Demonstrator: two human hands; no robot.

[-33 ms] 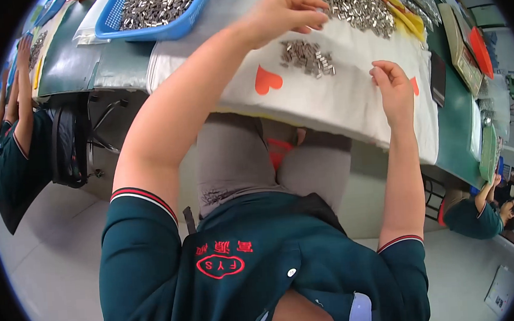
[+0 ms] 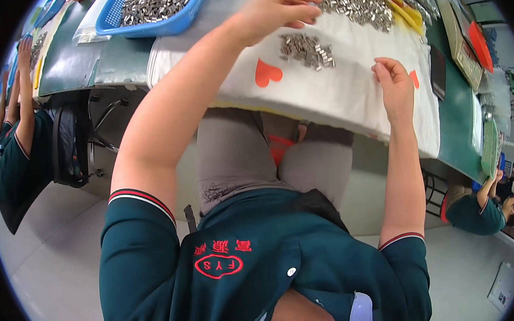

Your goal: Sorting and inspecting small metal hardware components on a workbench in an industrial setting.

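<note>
Small metal pile [image 2: 305, 51], axes mixed, lay five o'clock from nearer left hand [image 2: 271, 16], ten from right hand [image 2: 395, 85]; fingers' closure: couldn't tell.

Pcs [image 2: 307, 53] on cloth [image 2: 324, 96], 2nd pile [image 2: 353, 3] behind, basket [image 2: 158, 29] back L

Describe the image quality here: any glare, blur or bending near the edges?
In the head view, the piled metal pieces glint brightly and the green tabletop at left shows a pale sheen; toward that view's dark rim, fisheye distortion tips the co-worker at right sideways; nearer its middle, the left hand and right hand look fairly sharp.
</note>
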